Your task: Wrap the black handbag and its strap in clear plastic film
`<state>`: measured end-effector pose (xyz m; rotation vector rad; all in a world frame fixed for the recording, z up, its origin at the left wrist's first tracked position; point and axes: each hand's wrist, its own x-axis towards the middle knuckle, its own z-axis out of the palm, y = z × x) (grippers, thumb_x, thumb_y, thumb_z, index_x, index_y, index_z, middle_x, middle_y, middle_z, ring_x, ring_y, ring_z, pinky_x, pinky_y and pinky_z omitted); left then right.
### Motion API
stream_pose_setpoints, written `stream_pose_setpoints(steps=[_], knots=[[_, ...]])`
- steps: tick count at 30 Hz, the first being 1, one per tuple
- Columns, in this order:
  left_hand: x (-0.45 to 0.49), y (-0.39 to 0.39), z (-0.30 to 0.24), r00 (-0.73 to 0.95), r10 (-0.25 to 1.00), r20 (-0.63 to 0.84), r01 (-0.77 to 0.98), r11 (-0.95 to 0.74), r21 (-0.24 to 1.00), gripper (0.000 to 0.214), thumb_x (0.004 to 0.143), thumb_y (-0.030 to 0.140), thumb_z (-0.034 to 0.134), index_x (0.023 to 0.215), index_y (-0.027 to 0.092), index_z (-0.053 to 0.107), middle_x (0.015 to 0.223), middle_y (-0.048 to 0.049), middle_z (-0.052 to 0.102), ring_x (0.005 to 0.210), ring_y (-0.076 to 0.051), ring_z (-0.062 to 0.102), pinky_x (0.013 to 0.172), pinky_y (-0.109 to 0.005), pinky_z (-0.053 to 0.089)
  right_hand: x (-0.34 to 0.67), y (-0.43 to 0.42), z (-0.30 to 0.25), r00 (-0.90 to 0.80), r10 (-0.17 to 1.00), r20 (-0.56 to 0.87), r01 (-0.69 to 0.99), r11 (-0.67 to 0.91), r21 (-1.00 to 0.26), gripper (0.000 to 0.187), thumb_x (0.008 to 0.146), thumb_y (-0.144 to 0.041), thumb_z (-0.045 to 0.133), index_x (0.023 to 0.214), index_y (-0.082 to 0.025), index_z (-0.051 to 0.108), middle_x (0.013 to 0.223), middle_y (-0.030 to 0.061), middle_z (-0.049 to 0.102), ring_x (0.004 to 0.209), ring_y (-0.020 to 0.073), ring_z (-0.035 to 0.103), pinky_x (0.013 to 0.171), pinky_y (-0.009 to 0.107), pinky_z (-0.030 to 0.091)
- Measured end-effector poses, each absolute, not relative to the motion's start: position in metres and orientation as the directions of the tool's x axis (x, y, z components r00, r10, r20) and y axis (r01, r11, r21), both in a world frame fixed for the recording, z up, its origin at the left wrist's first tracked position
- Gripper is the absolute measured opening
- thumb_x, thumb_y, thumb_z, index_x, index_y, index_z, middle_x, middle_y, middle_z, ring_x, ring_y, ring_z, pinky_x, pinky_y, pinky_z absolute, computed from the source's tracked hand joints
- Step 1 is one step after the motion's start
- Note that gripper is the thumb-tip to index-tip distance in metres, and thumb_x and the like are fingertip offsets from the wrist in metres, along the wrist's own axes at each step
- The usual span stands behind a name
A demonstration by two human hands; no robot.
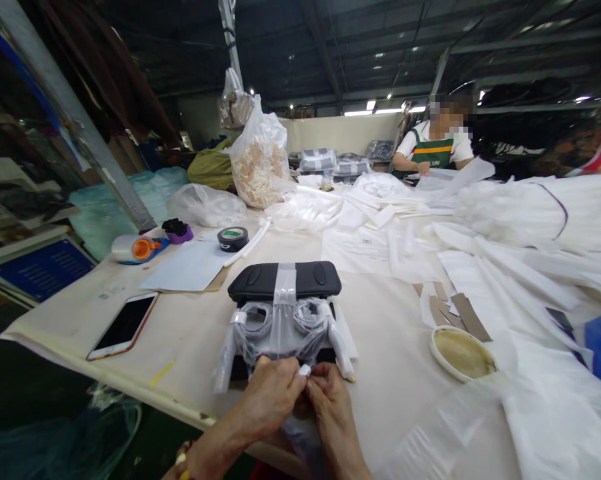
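Observation:
In front of me lies a black padded item (310, 281) with two oval patches, a translucent plastic strip (285, 283) running over its middle. Two coiled grey straps (256, 320) in clear plastic rest on its near side, with plastic-wrapped rolls at left and right. My left hand (275, 387) and my right hand (330, 393) meet at its near edge, fingertips pinched on a small white end of the plastic wrap (304, 370). More clear plastic hangs below them toward the table edge. Exactly what each fingertip grips is partly hidden.
To the left lie a phone (123, 327), black tape roll (233, 238), white sheet (185, 265) and tape dispenser (136, 249). At right are a round dish (463, 353), cardboard scraps (467, 317) and white plastic sheets (555, 400). A co-worker (433, 150) handles plastic across the table.

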<state>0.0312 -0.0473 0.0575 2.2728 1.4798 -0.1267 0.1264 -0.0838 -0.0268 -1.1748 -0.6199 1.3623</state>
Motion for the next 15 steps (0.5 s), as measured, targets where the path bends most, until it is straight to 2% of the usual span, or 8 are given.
stream_pose_setpoints(steps=[5, 9, 13, 15], knots=[[0.032, -0.049, 0.061, 0.454, 0.845, -0.283, 0.88, -0.377, 0.288, 0.029, 0.094, 0.02, 0.035, 0.08, 0.015, 0.061, 0.08, -0.0051, 0.065, 0.078, -0.021, 0.06, 0.071, -0.031, 0.035, 0.123, -0.079, -0.031, 0.222, 0.927, -0.303, -0.406, -0.195, -0.893, 0.039, 0.064, -0.048, 0.064, 0.076, -0.023, 0.037, 0.047, -0.008, 0.051, 0.039, 0.0109, 0.046, 0.04, 0.021, 0.034], [0.032, -0.053, 0.059, 0.45, 0.854, -0.262, 0.885, -0.389, 0.255, 0.03, 0.093, 0.02, 0.034, 0.083, 0.013, 0.061, 0.079, -0.0097, 0.065, 0.079, -0.026, 0.06, 0.072, -0.036, 0.038, 0.125, -0.079, -0.028, 0.224, 0.919, -0.325, -0.402, -0.217, -0.89, 0.035, 0.059, -0.044, 0.065, 0.068, -0.023, 0.038, 0.041, -0.0077, 0.049, 0.034, 0.0106, 0.044, 0.037, 0.02, 0.031], [0.034, -0.06, 0.05, 0.468, 0.855, -0.224, 0.873, -0.409, 0.264, 0.027, 0.091, 0.015, 0.032, 0.086, 0.013, 0.059, 0.079, -0.0108, 0.064, 0.079, -0.028, 0.059, 0.079, -0.044, 0.039, 0.134, -0.083, -0.027, 0.194, 0.899, -0.393, -0.513, -0.248, -0.822, 0.029, 0.051, -0.033, 0.07, 0.067, -0.018, 0.052, 0.049, -0.003, 0.056, 0.041, 0.0096, 0.047, 0.041, 0.02, 0.033], [0.037, -0.064, 0.044, 0.465, 0.865, -0.191, 0.872, -0.409, 0.269, 0.028, 0.088, 0.01, 0.03, 0.093, 0.011, 0.058, 0.085, -0.0121, 0.063, 0.082, -0.028, 0.058, 0.081, -0.046, 0.039, 0.135, -0.084, -0.026, 0.176, 0.868, -0.464, -0.596, -0.281, -0.752, 0.036, 0.049, -0.037, 0.074, 0.072, -0.015, 0.057, 0.057, -0.0002, 0.059, 0.047, 0.0103, 0.05, 0.043, 0.02, 0.034]])
